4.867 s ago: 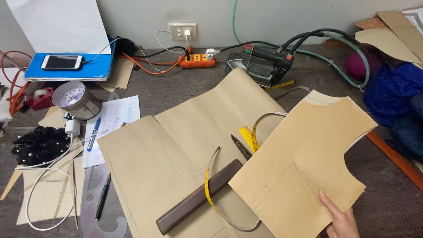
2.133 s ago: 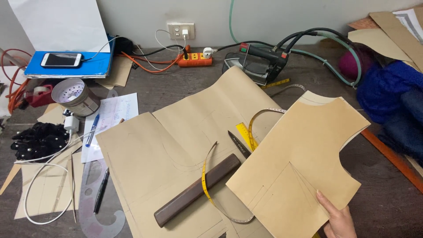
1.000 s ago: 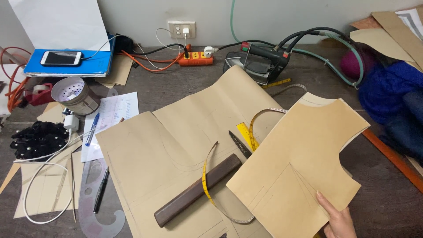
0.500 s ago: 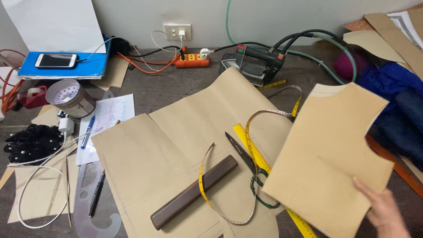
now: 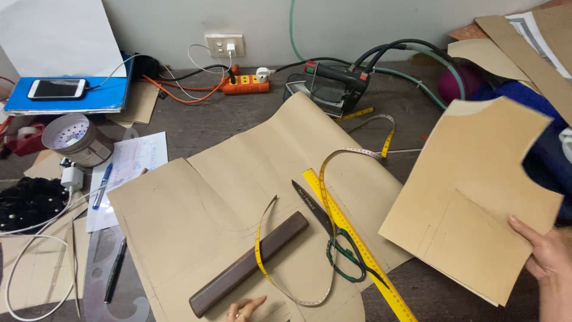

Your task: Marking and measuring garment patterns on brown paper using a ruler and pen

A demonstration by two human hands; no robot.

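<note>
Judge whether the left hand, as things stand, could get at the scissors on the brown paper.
Probably yes. The left hand is empty at the near edge of the brown paper, and the scissors lie uncovered just to its right. Only the tape measure loops between them, lying flat.

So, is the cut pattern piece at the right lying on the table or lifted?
Lifted. The right hand grips the pattern piece at its lower corner, tilted above the table.
</note>
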